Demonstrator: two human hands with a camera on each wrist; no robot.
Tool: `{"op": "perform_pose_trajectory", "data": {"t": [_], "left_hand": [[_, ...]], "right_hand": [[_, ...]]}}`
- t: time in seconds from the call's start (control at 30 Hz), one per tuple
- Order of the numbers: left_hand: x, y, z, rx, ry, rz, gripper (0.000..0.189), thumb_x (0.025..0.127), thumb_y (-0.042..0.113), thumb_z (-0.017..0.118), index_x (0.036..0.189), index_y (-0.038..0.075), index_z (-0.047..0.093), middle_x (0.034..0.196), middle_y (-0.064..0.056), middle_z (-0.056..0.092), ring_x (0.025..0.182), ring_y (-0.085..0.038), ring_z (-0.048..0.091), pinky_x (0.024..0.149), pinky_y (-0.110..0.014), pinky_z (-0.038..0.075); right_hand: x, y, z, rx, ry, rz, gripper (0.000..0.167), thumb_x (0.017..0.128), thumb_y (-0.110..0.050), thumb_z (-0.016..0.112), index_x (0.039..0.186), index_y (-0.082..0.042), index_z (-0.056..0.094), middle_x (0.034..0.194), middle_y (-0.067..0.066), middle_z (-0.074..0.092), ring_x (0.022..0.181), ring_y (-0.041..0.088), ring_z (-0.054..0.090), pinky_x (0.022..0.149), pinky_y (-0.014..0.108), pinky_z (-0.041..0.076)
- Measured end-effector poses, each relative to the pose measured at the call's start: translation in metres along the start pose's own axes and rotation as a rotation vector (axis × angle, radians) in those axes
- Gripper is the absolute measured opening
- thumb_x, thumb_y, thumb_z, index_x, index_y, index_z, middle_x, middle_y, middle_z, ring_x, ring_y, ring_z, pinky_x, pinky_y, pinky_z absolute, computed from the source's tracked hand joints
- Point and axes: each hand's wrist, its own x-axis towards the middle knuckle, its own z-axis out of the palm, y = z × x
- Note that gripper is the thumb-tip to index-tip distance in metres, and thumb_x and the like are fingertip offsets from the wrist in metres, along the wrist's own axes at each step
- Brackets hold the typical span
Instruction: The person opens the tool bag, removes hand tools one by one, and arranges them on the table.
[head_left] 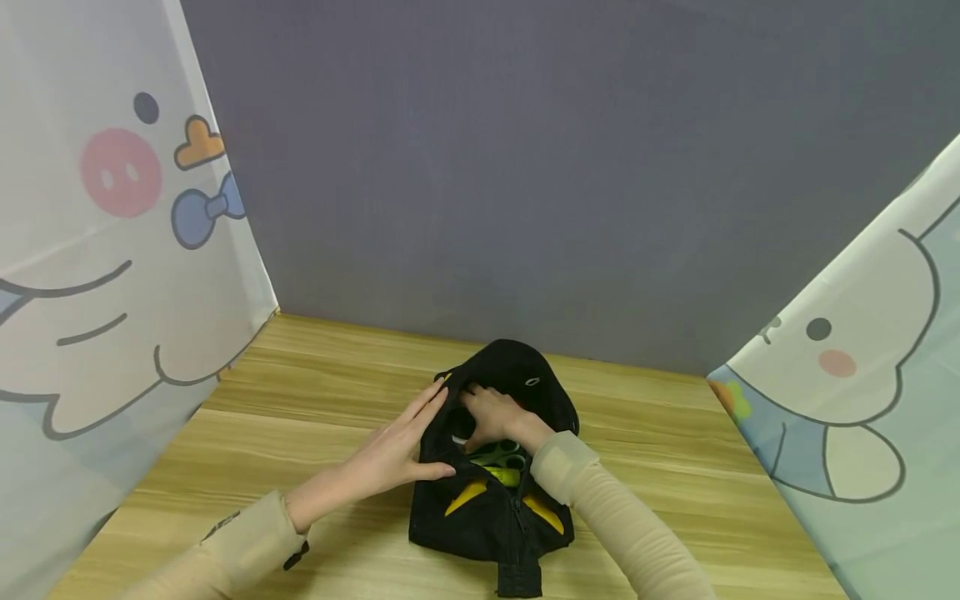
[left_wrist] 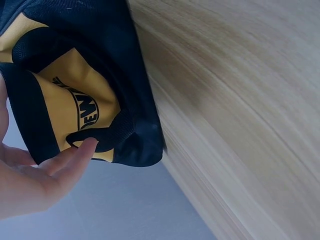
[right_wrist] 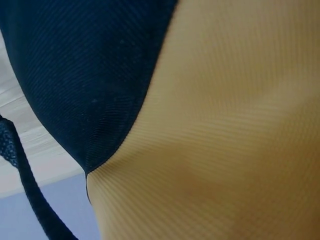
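Observation:
A black and yellow tool bag (head_left: 457,533) stands on the wooden table with its mouth unzipped. My left hand (head_left: 393,450) holds the bag's left rim, its thumb near the front of the opening and its fingers farther back. In the left wrist view, fingertips touch the bag's yellow outer side (left_wrist: 80,85), which bears black lettering. My right hand (head_left: 495,417) reaches down into the opening beside a dark item with a white part; whether it grips that item is unclear. Below it lie green-handled scissors (head_left: 512,460) and a yellow-green object (head_left: 504,477). Bag fabric (right_wrist: 215,120) fills most of the right wrist view.
The wooden table (head_left: 322,367) extends on both sides of the bag. A grey panel (head_left: 480,167) stands behind it. Sheets with cartoon prints hang at the left (head_left: 45,233) and right (head_left: 892,333). A black strap end (head_left: 519,579) points toward the front.

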Motion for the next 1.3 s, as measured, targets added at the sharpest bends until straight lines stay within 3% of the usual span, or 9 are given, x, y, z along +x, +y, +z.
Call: {"op": "perform_pose_trajectory", "data": {"t": [0.87, 1.07, 1.2, 1.3], "left_hand": [[0.000, 0.003, -0.003, -0.007, -0.033, -0.032, 0.104, 0.086, 0.056, 0.070, 0.161, 0.014, 0.012, 0.169, -0.006, 0.007, 0.049, 0.000, 0.035, 0.045, -0.018, 0.032], [0.002, 0.004, -0.002, -0.006, -0.034, -0.034, 0.104, 0.086, 0.056, 0.070, 0.161, 0.014, 0.012, 0.169, -0.006, 0.008, 0.051, 0.000, 0.037, 0.045, -0.018, 0.032], [0.002, 0.005, -0.002, -0.006, -0.037, -0.040, 0.104, 0.086, 0.055, 0.070, 0.161, 0.012, 0.013, 0.169, -0.009, 0.009, 0.051, 0.000, 0.038, 0.045, -0.019, 0.033], [0.001, 0.005, -0.002, -0.005, -0.041, -0.047, 0.104, 0.086, 0.056, 0.070, 0.161, 0.013, 0.013, 0.169, -0.010, 0.009, 0.054, 0.000, 0.042, 0.046, -0.020, 0.034]], "right_hand": [[-0.006, -0.008, -0.008, -0.177, 0.008, 0.085, 0.099, 0.071, -0.062, 0.081, 0.149, -0.016, 0.043, 0.153, 0.011, 0.043, 0.130, 0.033, 0.053, 0.098, 0.045, 0.053], [-0.013, -0.004, -0.013, -0.231, 0.008, 0.134, 0.095, 0.069, -0.063, 0.082, 0.143, -0.013, 0.049, 0.142, 0.010, 0.051, 0.118, 0.031, 0.058, 0.093, 0.043, 0.054], [-0.018, 0.000, -0.017, -0.224, 0.013, 0.144, 0.092, 0.069, -0.061, 0.083, 0.141, -0.013, 0.050, 0.137, 0.010, 0.053, 0.113, 0.031, 0.060, 0.089, 0.043, 0.055], [-0.021, 0.001, -0.019, -0.190, 0.004, 0.146, 0.096, 0.070, -0.060, 0.083, 0.145, -0.012, 0.047, 0.141, 0.011, 0.051, 0.118, 0.032, 0.059, 0.092, 0.044, 0.055]]}}
